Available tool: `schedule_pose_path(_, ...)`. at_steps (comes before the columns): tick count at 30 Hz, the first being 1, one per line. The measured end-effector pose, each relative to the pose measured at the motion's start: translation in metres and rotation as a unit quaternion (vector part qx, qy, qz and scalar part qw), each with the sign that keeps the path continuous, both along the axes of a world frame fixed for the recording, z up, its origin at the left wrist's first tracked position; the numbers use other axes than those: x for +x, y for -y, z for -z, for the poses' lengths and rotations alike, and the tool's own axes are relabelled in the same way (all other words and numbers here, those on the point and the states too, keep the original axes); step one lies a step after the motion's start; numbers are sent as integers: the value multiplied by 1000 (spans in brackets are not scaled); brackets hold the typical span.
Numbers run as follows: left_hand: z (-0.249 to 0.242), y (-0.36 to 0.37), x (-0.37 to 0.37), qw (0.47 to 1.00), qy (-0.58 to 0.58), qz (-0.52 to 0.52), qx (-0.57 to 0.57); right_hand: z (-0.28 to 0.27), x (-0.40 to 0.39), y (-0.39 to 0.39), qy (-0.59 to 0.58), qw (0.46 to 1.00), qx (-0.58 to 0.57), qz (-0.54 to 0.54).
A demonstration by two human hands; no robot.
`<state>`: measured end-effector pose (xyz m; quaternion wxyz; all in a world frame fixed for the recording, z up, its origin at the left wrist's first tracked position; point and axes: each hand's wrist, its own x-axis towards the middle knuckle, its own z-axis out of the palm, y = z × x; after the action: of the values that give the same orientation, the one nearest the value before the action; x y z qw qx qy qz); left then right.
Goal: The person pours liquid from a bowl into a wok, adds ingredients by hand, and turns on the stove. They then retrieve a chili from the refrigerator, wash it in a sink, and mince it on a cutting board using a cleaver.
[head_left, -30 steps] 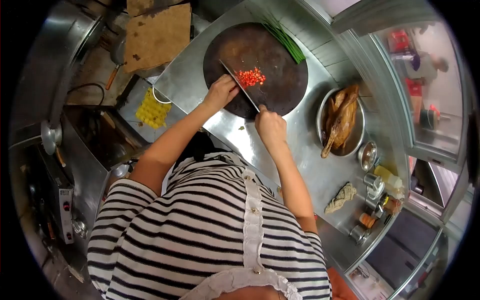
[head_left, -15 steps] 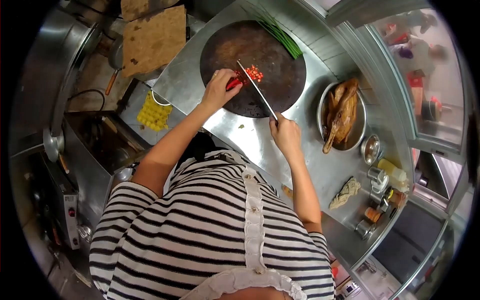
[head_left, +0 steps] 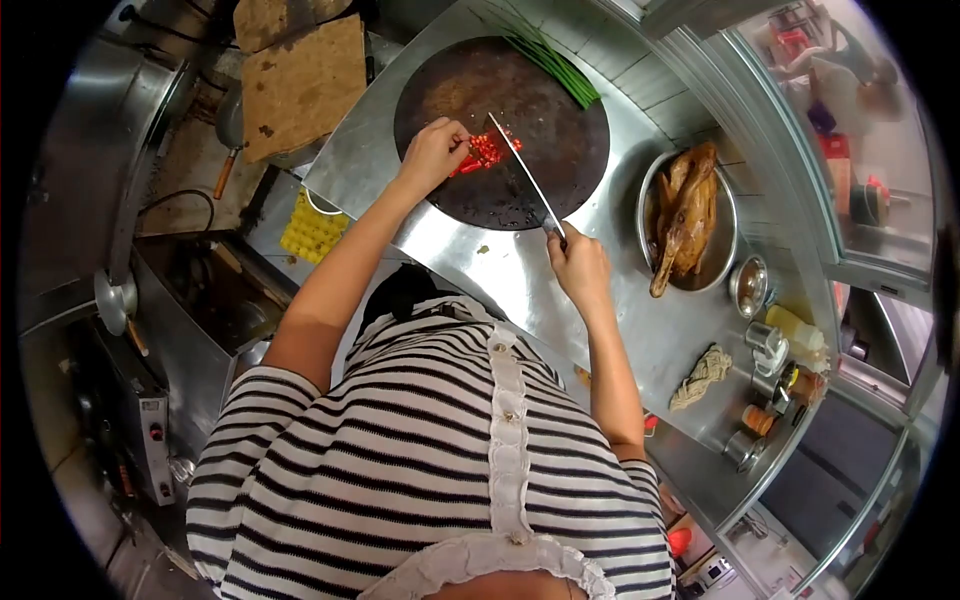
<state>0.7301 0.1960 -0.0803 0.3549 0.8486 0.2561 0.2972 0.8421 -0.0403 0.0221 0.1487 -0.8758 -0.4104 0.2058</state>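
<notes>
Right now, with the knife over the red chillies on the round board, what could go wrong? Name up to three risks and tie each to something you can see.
1. The left hand pins the red chillies right beside the knife, so a slip could cut a fingertip.
2. Cut pieces lie loose on the round board; chopping could scatter them onto the steel counter.
3. The green stalks hang over the board's far edge and could get pushed off.

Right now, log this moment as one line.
left hand: on red chilli | right hand: grips knife | board: round, dark | roast duck: in bowl
</notes>
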Motion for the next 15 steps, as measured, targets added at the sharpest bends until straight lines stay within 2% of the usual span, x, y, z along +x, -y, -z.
schedule_pose_path(7, 0, -6, -7, 999, -19, 33, -18, -3, -1, 1, -2, 1000, 1, -4)
schedule_pose_path(10, -6, 7, -16, 995, -8, 46, -84, -7, -6, 0, 3, 1000, 0, -14)
schedule_pose_path(13, -14, 19, -24, 999, -18, 4, -51, 2, -8, 2, 23, 999, 18, -39)
schedule_pose_path(15, -11, 25, -23, 1000, 2, 22, 17, 11, -10, 3, 56, 996, 42, -61)
